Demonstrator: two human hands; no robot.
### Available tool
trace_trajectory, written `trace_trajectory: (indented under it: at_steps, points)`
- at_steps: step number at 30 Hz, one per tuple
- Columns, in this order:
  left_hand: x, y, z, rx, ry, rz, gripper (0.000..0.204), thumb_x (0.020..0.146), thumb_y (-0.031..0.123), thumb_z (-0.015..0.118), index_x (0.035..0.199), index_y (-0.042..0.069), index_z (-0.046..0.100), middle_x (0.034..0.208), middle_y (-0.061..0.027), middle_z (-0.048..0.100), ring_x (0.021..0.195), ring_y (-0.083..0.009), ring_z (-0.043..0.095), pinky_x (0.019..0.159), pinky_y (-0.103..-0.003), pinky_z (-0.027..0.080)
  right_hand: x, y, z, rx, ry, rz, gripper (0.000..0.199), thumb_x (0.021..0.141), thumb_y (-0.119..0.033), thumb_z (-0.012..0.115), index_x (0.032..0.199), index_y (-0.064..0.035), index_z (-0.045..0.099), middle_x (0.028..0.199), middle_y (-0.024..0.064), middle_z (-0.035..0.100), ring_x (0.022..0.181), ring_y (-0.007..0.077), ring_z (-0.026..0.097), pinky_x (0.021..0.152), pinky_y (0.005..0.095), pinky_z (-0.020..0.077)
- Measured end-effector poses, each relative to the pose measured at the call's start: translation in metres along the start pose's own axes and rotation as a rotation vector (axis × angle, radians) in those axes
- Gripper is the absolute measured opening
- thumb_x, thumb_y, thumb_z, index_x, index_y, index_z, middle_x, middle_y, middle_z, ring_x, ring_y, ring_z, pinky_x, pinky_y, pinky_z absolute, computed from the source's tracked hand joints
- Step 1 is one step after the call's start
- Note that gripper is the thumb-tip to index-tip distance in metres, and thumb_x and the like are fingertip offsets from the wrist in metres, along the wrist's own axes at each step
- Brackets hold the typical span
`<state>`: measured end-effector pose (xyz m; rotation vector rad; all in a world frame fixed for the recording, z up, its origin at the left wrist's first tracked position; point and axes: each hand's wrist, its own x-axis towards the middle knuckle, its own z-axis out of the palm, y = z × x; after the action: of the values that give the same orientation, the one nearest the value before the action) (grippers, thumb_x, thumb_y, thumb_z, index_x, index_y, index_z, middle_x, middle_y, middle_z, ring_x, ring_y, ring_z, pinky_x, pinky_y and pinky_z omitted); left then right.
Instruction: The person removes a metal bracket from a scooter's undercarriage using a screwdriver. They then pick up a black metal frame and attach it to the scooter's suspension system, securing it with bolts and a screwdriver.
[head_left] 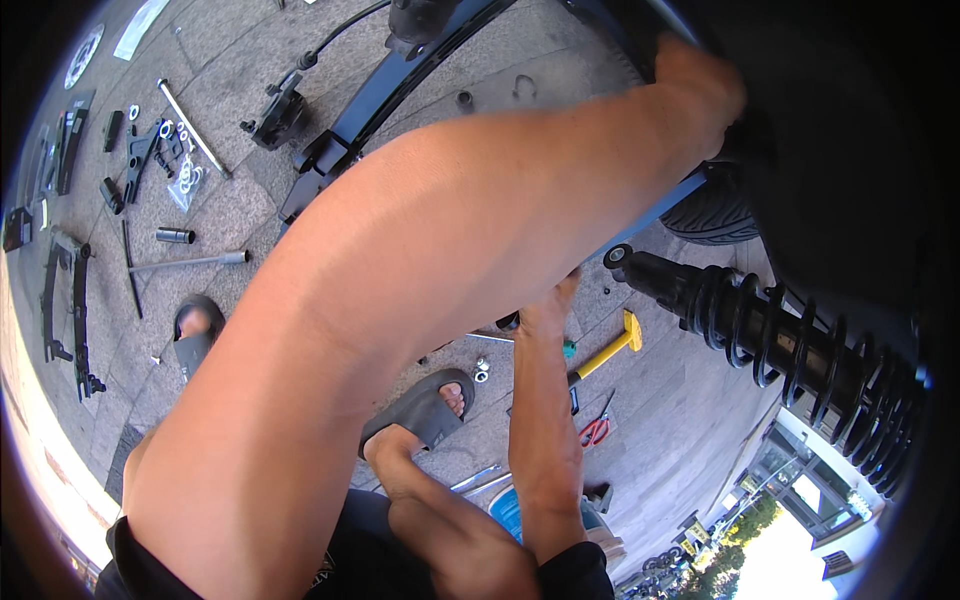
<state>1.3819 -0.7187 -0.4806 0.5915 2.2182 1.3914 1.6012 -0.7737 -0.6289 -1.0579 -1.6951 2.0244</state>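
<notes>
My left arm crosses the view from lower left to upper right. My left hand [698,85] reaches against a dark vehicle part, and its fingers are hidden behind it. My right hand [547,312] is raised below the blue frame bar [652,212], partly covered by my left forearm, so what its fingers do is hidden. A small black thing [508,321] shows beside that hand. To the right hangs a black shock absorber [790,335] with a coil spring, its eye end near the bar. Behind it is part of a black tyre [712,212].
On the paving lie a yellow hammer [606,357], red-handled pliers [595,432] and metal nuts [482,371]. At left are a long bolt [194,128], a socket wrench [190,262], black brackets [78,310] and a bag of washers [187,180]. A black caliper-like part [280,115] hangs on a cable.
</notes>
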Motion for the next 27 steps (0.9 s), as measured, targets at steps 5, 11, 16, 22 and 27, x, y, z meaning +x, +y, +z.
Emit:
trace_trajectory:
  at_steps: [5, 11, 16, 22, 27]
  points:
    - [0.013, -0.003, 0.010, -1.173, 0.131, -0.391, 0.027, 0.093, 0.010, 0.050, 0.119, 0.005, 0.046, 0.109, -0.0178, 0.064, 0.099, -0.0313, 0.065, 0.081, -0.039, 0.053, 0.000, 0.000, 0.000, -0.026, 0.052, 0.037, 0.064, 0.072, 0.011, 0.056, 0.133, 0.0062, 0.037, 0.123, 0.0135, 0.052, 0.112, 0.0213, 0.055, 0.101, 0.0322, 0.0411]
    - [0.037, -0.012, 0.015, -1.042, -0.111, -0.302, 0.032, 0.089, 0.006, 0.055, 0.119, 0.004, 0.044, 0.106, -0.0189, 0.064, 0.096, -0.0310, 0.065, 0.077, -0.038, 0.054, -0.001, 0.001, 0.001, 0.015, 0.062, 0.054, 0.063, 0.072, 0.011, 0.058, 0.131, 0.0054, 0.038, 0.121, 0.0126, 0.054, 0.107, 0.0200, 0.058, 0.098, 0.0314, 0.0440]
    - [-0.001, -0.005, -0.005, -1.110, 0.053, -0.417, 0.042, 0.086, -0.001, 0.056, 0.125, 0.004, 0.042, 0.113, -0.0211, 0.061, 0.101, -0.0333, 0.064, 0.073, -0.041, 0.056, 0.002, 0.005, -0.006, 0.023, -0.012, 0.024, 0.063, 0.072, 0.010, 0.060, 0.131, 0.0037, 0.039, 0.121, 0.0121, 0.054, 0.109, 0.0200, 0.057, 0.099, 0.0327, 0.0437]
    - [-0.030, 0.005, -0.023, -1.215, 0.187, -0.456, 0.043, 0.088, 0.001, 0.055, 0.128, 0.005, 0.041, 0.119, -0.0218, 0.058, 0.101, -0.0339, 0.064, 0.073, -0.041, 0.057, 0.004, 0.017, -0.013, 0.081, -0.011, -0.032, 0.061, 0.074, 0.009, 0.061, 0.131, 0.0018, 0.040, 0.123, 0.0113, 0.053, 0.112, 0.0199, 0.056, 0.099, 0.0332, 0.0437]
    - [-0.030, 0.005, -0.023, -1.203, 0.181, -0.458, 0.044, 0.088, 0.003, 0.057, 0.129, 0.003, 0.040, 0.121, -0.0221, 0.059, 0.105, -0.0347, 0.063, 0.075, -0.040, 0.057, 0.008, 0.028, -0.020, 0.077, -0.042, -0.043, 0.062, 0.077, 0.006, 0.065, 0.133, 0.0012, 0.038, 0.125, 0.0111, 0.052, 0.114, 0.0196, 0.054, 0.099, 0.0334, 0.0430]
